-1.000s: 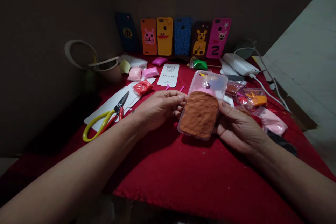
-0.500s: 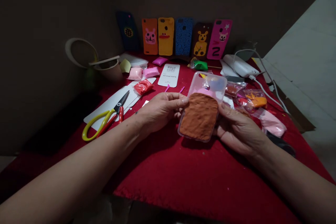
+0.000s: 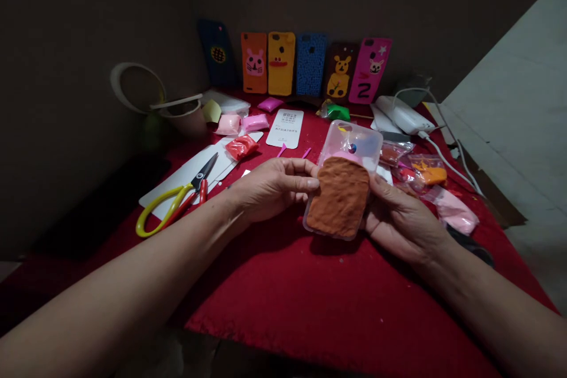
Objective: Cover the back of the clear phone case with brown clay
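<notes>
"What is at the left?"

"Scissors (image 3: 170, 198) lie partly on white cards (image 3: 181, 172), a red packet (image 3: 242, 146) just right of their tips."

"And the left hand (image 3: 279, 189)?"

"It reaches in palm inward, wrist low, thumb flat along the clay's left border, fingers curled behind. It seems to pinch the edge lightly; how hard, one cannot tell."

"Where is the phone case (image 3: 326, 140)?"

"Between the two hands, tilted above the red cloth (image 3: 283, 295). Brown clay (image 3: 339, 198) covers its lower part; the upper part is bare and see-through."

"Which step does that suggest?"

"Fitting the clay sheet to the case's back, probably. The next move calls for gentle thumb pressure along the border, the case kept steady."

"What steadies it?"

"The right hand (image 3: 398, 218) grasps the right edge, thumb on the rim, the other fingers underneath, forearm slanting in from the lower right. Beyond it lie an orange packet (image 3: 432, 171) and a pale pink one."
</notes>
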Demonstrator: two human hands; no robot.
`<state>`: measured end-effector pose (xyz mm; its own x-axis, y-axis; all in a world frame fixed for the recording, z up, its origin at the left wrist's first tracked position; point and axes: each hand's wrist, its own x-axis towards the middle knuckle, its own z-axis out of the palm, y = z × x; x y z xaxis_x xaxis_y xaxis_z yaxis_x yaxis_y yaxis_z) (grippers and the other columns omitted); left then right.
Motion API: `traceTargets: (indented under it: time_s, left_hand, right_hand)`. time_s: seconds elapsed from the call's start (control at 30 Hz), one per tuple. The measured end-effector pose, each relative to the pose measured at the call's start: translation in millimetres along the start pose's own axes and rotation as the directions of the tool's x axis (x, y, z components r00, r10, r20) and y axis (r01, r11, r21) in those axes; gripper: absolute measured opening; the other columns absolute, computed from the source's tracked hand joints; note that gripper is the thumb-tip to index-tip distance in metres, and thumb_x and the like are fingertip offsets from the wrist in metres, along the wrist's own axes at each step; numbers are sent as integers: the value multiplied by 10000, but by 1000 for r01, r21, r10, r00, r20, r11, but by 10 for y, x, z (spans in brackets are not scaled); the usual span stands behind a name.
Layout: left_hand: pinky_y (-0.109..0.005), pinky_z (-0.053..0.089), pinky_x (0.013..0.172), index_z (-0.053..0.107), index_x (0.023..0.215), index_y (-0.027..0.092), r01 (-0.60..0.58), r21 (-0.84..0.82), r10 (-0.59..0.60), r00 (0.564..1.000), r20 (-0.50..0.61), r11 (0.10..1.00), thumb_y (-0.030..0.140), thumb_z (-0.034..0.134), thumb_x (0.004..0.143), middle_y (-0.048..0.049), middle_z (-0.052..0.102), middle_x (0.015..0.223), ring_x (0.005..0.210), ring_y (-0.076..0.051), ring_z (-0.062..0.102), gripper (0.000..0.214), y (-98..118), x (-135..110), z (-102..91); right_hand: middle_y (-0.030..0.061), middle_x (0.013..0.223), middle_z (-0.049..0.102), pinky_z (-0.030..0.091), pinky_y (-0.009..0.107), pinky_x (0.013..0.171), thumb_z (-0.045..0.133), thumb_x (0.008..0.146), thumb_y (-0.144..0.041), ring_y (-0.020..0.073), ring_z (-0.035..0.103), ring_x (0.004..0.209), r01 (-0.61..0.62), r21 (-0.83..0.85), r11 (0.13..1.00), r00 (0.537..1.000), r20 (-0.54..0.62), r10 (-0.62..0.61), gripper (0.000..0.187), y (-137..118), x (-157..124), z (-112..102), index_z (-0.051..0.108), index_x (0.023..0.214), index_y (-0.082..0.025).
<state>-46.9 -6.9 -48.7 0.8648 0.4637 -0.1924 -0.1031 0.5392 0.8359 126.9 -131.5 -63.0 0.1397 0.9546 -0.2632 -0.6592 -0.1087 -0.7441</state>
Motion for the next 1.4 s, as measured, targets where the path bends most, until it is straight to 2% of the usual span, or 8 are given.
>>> traceTargets:
  time_s: [0.13,0.47,0.7,1.0,1.17,1.27,1.4]
  left_hand:
    - [-245,440,681,660,769,82,17,-30,-17,1000,-7,999,231,806,690,-12,615,699,629,-87,568,224,10,-14,12]
    - [-229,411,625,650,715,92,-7,-7,7,999,-45,1000,218,780,720,-11,613,670,595,-83,552,181,-11,-14,26]
    - [-229,435,664,672,762,80,-12,-69,13,1000,5,998,222,813,688,-22,627,713,636,-85,573,214,7,-12,20]
    - [-285,449,709,666,843,112,-10,62,8,1000,23,998,166,807,639,-23,639,758,674,-121,598,254,21,-40,29]
    - [-309,468,739,657,832,120,-31,198,43,997,-58,980,108,752,660,-34,648,740,715,-153,630,197,-12,-44,64]
    - [-312,476,738,658,867,116,-15,197,30,997,-74,980,82,728,649,-54,666,803,738,-160,641,231,-9,-39,62]
    - [-305,473,688,653,872,109,17,198,-11,999,-32,980,115,720,668,-53,647,778,699,-157,629,216,44,-62,58]
  right_hand:
    - [41,969,762,478,496,966,586,902,-327,254,648,1084,-6,-21,1000,1000,12,6,218,-3,-9,-7,678,1087,-261]
    - [44,970,759,484,497,950,608,883,-345,257,661,1059,-2,-77,997,999,42,5,221,12,-12,14,678,1078,-270]
    - [40,984,756,485,524,939,623,864,-394,276,663,1056,6,-120,993,1000,18,-4,240,8,-13,-2,664,1078,-294]
    - [40,994,757,493,508,942,563,906,-337,260,664,1055,-13,-50,999,1000,-3,13,214,-2,-12,11,665,1083,-273]
    - [45,1024,751,493,508,945,611,880,-355,267,656,1071,14,-94,996,1000,6,-13,245,8,-24,35,664,1106,-278]
    - [48,1050,744,488,514,952,621,876,-376,272,647,1089,23,-121,992,1000,18,-21,256,17,-24,29,662,1112,-283]
    - [40,1038,746,476,509,973,609,887,-361,268,633,1118,32,-105,994,999,14,-30,183,19,-7,-4,680,1036,-281]
